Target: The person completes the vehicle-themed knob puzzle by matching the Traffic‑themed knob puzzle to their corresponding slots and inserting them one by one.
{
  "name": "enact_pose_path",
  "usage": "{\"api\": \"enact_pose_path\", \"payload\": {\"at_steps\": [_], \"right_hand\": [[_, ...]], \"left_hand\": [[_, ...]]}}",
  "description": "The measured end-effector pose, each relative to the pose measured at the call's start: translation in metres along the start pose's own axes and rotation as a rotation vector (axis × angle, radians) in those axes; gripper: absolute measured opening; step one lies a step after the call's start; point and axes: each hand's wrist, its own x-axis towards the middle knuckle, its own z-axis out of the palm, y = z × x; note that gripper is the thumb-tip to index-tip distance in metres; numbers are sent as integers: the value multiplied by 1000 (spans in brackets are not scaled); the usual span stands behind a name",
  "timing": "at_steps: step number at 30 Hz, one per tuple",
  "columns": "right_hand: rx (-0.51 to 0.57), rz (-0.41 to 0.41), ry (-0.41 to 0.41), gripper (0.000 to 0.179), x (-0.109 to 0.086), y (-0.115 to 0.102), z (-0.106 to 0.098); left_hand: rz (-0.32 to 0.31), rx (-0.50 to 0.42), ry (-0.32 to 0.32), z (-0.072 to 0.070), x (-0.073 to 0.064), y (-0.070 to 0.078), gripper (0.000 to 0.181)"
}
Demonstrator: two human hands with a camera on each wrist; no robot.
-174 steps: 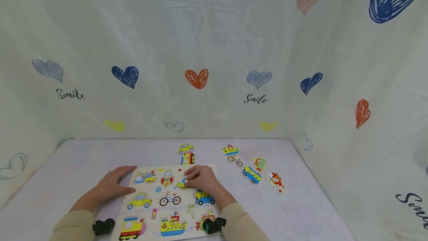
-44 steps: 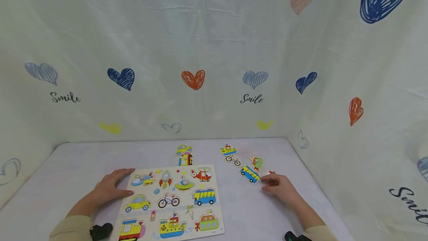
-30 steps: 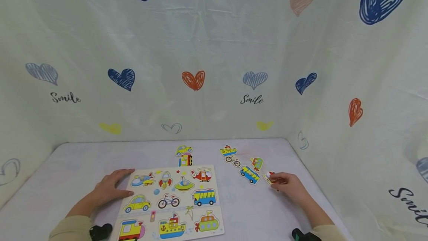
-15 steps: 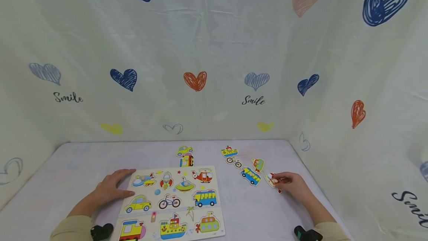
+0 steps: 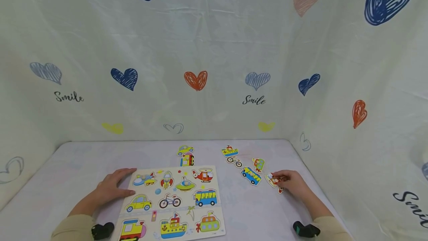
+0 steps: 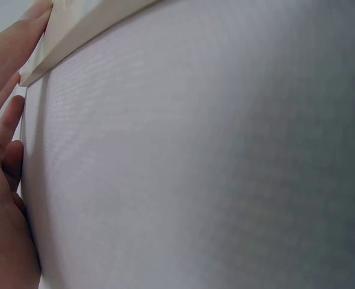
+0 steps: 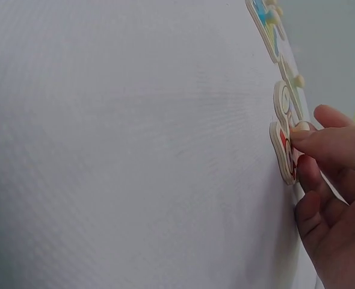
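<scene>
My right hand (image 5: 294, 184) pinches the small knob of the red-and-yellow helicopter puzzle piece (image 5: 270, 180) with thumb and fingers. In the right wrist view that helicopter piece (image 7: 278, 144) appears on or very close to the tablecloth, partly behind the fingers. My left hand (image 5: 108, 188) rests at the left edge of the wooden puzzle board (image 5: 219, 230), thumb and fingers spread and straight. The left wrist view shows this hand (image 6: 6, 138) beside the board's corner (image 6: 63, 51). Vehicle pictures in rows cover the board, including a helicopter outline (image 5: 203, 175) at top right.
Loose knobbed pieces lie beyond the board: a car (image 5: 185, 150) and a train (image 5: 187, 160). On the right lie a ship (image 5: 230, 151), a bicycle (image 5: 234, 161), a submarine (image 5: 258, 164) and a bus (image 5: 251, 176). A heart-printed curtain (image 5: 214, 47) stands behind the table.
Earlier my right hand was at the flying saucer on the board. It then moved right to the loose helicopter piece and took its knob. The left hand has stayed at the board's edge.
</scene>
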Motion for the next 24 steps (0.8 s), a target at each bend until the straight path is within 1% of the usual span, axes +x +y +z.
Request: {"api": "enact_pose_path", "payload": {"at_steps": [4,7,13,18,24], "right_hand": [[-32,3,-6,29,3,-3,-2],[-80,-5,2,28,2,-8,-3],[-172,-41,17,28,3,-21,-3],[-140,-63,-6,24,5,-35,2],[-102,-113,-46,24,8,-46,12]], "left_hand": [[-2,-5,4,0,0,0,95],[2,-2,9,1,0,0,95],[3,-12,6,1,0,-1,95],[9,-10,11,1,-1,-1,95],[24,2,21,0,-3,0,92]]}}
